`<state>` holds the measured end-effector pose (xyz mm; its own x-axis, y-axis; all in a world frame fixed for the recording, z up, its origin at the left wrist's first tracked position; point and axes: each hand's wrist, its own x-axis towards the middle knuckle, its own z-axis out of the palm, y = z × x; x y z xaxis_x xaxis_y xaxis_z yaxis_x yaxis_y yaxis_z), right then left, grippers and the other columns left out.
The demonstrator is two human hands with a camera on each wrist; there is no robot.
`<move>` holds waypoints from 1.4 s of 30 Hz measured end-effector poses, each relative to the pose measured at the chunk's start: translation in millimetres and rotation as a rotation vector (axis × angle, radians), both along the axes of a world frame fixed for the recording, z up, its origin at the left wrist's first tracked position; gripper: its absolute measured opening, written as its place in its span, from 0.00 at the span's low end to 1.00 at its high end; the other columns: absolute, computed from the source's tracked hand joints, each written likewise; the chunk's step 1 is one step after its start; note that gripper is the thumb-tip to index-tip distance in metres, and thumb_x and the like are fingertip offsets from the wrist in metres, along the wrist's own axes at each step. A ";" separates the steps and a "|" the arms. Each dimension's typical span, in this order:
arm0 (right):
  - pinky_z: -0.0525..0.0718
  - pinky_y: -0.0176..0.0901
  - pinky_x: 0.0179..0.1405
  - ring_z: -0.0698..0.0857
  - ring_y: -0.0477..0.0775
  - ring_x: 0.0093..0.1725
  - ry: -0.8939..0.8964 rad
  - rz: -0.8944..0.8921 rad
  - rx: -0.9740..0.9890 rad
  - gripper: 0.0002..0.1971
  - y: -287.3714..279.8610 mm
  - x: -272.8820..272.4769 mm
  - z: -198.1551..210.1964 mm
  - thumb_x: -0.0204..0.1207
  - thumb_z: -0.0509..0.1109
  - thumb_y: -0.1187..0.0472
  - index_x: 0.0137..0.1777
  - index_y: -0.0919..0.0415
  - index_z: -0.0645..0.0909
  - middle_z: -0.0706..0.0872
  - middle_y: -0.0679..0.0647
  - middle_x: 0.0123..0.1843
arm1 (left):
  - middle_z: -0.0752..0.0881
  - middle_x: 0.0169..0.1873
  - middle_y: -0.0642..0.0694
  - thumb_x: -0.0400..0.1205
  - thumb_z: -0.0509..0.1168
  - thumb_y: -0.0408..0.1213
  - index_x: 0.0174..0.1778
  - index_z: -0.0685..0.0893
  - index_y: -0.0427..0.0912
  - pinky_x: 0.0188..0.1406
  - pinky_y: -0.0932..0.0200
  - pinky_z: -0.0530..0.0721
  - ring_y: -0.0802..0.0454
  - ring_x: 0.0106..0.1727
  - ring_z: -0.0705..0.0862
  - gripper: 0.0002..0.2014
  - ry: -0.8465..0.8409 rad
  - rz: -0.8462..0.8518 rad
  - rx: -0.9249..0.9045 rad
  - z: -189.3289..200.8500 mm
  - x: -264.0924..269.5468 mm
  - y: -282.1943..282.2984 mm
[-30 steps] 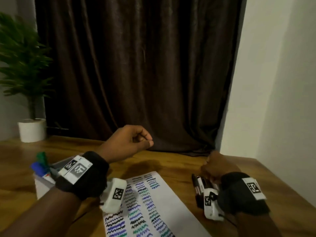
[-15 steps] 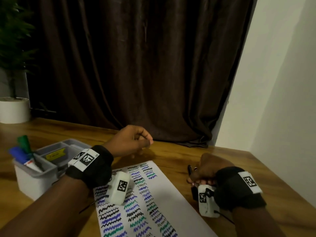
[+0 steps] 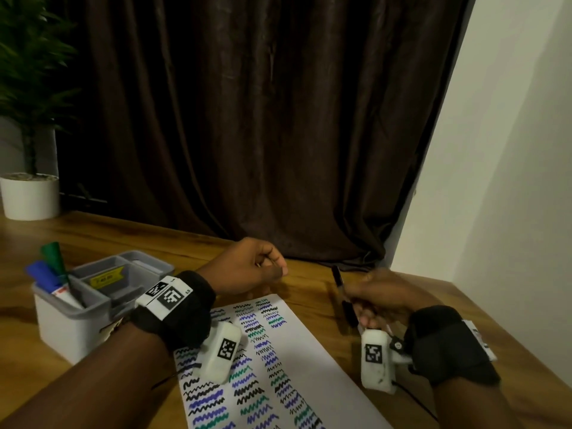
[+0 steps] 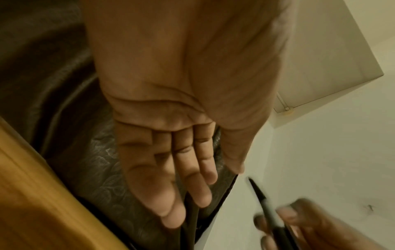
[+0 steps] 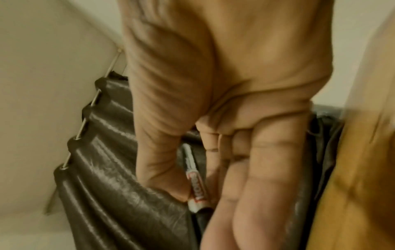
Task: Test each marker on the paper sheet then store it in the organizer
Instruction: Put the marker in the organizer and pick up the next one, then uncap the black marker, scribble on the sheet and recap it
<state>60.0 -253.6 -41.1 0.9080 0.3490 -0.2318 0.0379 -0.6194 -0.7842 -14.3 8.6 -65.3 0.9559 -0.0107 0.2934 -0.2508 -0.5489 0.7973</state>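
My right hand grips a black marker just above the table, right of the paper, cap end pointing up and away. The right wrist view shows its white-and-red label pinched between thumb and fingers. A dark marker lies on the table under that hand. My left hand hovers empty over the paper's far end, its fingers relaxed in the left wrist view. The white paper sheet carries several rows of squiggles. The grey organizer at left holds a blue marker and a green marker.
A potted plant in a white pot stands at the table's far left. A dark brown curtain hangs behind the wooden table. A white wall closes in on the right.
My right hand has closed on a black marker from those lying at the right and raised it off the table. The left hand has stayed hovering over the paper.
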 end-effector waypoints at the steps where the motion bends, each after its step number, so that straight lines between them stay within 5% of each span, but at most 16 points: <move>1: 0.87 0.38 0.23 0.87 0.51 0.24 -0.002 0.014 0.141 0.10 2.4 -1.7 3.7 0.83 0.74 0.60 0.45 0.68 0.87 0.89 0.59 0.29 | 0.93 0.41 0.43 0.84 0.71 0.41 0.53 0.88 0.44 0.27 0.56 0.88 0.47 0.39 0.94 0.06 0.004 -0.020 -0.023 0.1 -0.4 -0.8; 4: 0.94 0.42 0.30 0.95 0.57 0.34 0.056 0.088 0.581 0.07 15.5 -10.5 10.4 0.85 0.71 0.66 0.54 0.71 0.83 0.94 0.69 0.42 | 0.93 0.47 0.42 0.86 0.68 0.45 0.57 0.85 0.41 0.28 0.53 0.88 0.45 0.43 0.93 0.11 0.040 -0.111 -0.154 0.5 -1.7 -6.8; 7: 0.95 0.43 0.38 0.96 0.60 0.43 0.007 0.157 0.732 0.03 28.6 -17.5 6.4 0.84 0.70 0.71 0.54 0.71 0.83 0.95 0.69 0.45 | 0.92 0.48 0.41 0.84 0.65 0.51 0.62 0.84 0.40 0.26 0.56 0.87 0.42 0.45 0.91 0.19 0.057 -0.192 -0.262 3.8 -5.3 -13.7; 10: 0.95 0.44 0.43 0.94 0.65 0.49 -0.057 0.201 0.697 0.08 35.2 -17.9 -2.2 0.81 0.75 0.71 0.58 0.71 0.86 0.94 0.73 0.51 | 0.90 0.44 0.40 0.82 0.64 0.52 0.60 0.85 0.38 0.23 0.60 0.86 0.44 0.41 0.89 0.21 0.052 -0.236 -0.298 4.8 -6.4 -17.3; 15: 0.93 0.44 0.38 0.91 0.54 0.37 -0.107 0.255 0.616 0.14 39.6 -18.5 -10.1 0.75 0.81 0.69 0.60 0.67 0.90 0.93 0.63 0.44 | 0.81 0.34 0.46 0.88 0.64 0.46 0.49 0.89 0.48 0.23 0.60 0.82 0.51 0.31 0.83 0.11 0.043 -0.247 -0.196 -2.9 -4.5 -20.4; 24: 0.91 0.49 0.41 0.90 0.54 0.35 -0.147 0.281 0.610 0.11 44.9 -22.4 -10.1 0.78 0.78 0.69 0.59 0.67 0.89 0.92 0.64 0.42 | 0.71 0.26 0.50 0.91 0.58 0.43 0.42 0.78 0.43 0.18 0.65 0.65 0.58 0.22 0.66 0.13 0.003 -0.227 -0.172 -1.2 -5.9 -25.0; 29: 0.91 0.46 0.38 0.90 0.54 0.35 -0.135 0.319 0.665 0.10 45.2 -24.3 -7.6 0.80 0.74 0.69 0.61 0.65 0.88 0.91 0.61 0.42 | 0.69 0.24 0.48 0.91 0.60 0.43 0.37 0.83 0.56 0.17 0.63 0.61 0.53 0.21 0.62 0.16 -0.043 -0.244 -0.197 4.7 -10.6 -27.8; 37: 0.90 0.46 0.38 0.90 0.54 0.35 -0.126 0.325 0.698 0.08 44.3 -21.8 -8.7 0.83 0.71 0.68 0.59 0.60 0.88 0.90 0.57 0.42 | 0.67 0.20 0.47 0.91 0.59 0.44 0.43 0.85 0.53 0.15 0.63 0.60 0.52 0.18 0.61 0.13 -0.086 -0.234 -0.181 5.5 -12.7 -30.5; 42: 0.90 0.47 0.39 0.90 0.55 0.37 -0.139 0.306 0.660 0.07 45.3 -21.5 -10.2 0.82 0.74 0.64 0.58 0.60 0.89 0.92 0.59 0.44 | 0.70 0.22 0.50 0.90 0.59 0.48 0.53 0.86 0.41 0.16 0.67 0.64 0.59 0.18 0.66 0.16 -0.029 -0.167 -0.072 6.6 -12.1 -26.3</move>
<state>38.5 -208.2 -51.3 0.7536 0.6180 0.2238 0.2595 0.0332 -0.9652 -26.4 -17.7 -58.7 0.9338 -0.1465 0.3264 -0.3571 -0.4391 0.8244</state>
